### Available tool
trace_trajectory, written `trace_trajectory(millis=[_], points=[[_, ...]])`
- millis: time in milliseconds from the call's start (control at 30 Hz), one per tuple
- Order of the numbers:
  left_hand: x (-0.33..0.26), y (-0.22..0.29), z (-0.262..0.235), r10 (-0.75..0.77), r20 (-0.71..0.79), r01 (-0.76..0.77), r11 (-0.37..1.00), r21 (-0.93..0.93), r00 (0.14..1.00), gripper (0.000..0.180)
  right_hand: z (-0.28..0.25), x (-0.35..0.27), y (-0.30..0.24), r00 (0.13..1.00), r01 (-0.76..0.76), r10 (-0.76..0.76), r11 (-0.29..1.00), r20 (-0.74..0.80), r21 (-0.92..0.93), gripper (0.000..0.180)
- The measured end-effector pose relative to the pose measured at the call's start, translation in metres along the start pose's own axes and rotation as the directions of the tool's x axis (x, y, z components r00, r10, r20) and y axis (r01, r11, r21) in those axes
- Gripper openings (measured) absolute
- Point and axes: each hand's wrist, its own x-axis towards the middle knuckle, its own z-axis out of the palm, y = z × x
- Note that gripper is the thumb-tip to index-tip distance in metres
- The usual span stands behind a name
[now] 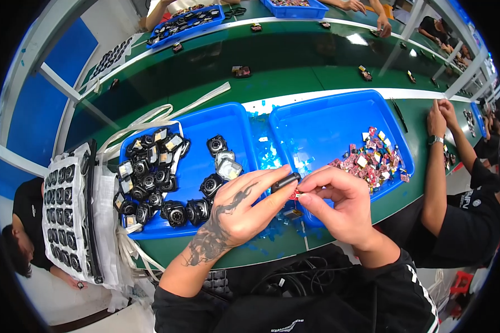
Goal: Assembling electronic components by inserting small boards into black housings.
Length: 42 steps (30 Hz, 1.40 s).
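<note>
Over the gap between two blue trays, my left hand [240, 213] holds a black watch case [285, 182], seen nearly edge-on, between its fingers. My right hand [343, 206] is curled against the case's right side, thumb and forefinger close together. A small red part [296, 195] shows between the two hands; what the right fingertips grip is hidden. Left of my hands, the blue tray [243, 130] carries several black watch cases [148, 178], some with pale modules. The right blue tray [322, 125] has a heap of small pink, yellow and white electronic parts [366, 161].
Blue film scraps [269, 150] litter the green bench between the trays. White straps [155, 116] trail over the left tray. A padded stack of watch cases [66, 213] stands at far left. Tweezers [399, 115] lie right. Behind runs a green conveyor [183, 77]; a co-worker's arms [436, 161] are at right.
</note>
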Motion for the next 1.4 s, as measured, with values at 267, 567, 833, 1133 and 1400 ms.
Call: trace_trajectory(millis=[267,567,833,1133,1400], points=[[-0.001,0.006,0.002,-0.162,0.093,0.169,0.984,-0.065,0.982,0.027,-0.016,0.005,0.003,0.955,-0.293,0.250,0.886,0.162,0.360,0.010],[-0.007,0.015,0.015,-0.632,0.298,0.639,0.419,-0.646,0.715,0.024,0.001,-0.001,0.015,0.991,0.032,-0.039,0.998,-0.129,-0.057,0.020],[-0.014,0.010,0.024,-0.647,0.294,0.584,0.291,-0.758,0.704,0.035,0.003,0.005,0.018,0.986,0.010,-0.043,0.980,-0.161,-0.197,0.027],[-0.005,0.021,0.021,-0.729,0.224,0.605,0.312,-0.733,0.647,0.054,0.011,0.010,0.021,0.982,0.014,-0.067,0.959,-0.179,-0.282,0.037],[-0.001,-0.027,-0.010,-0.506,0.056,0.487,0.851,0.197,0.861,0.046,-0.034,0.097,0.030,0.997,0.076,-0.083,0.874,0.006,-0.480,0.037]])
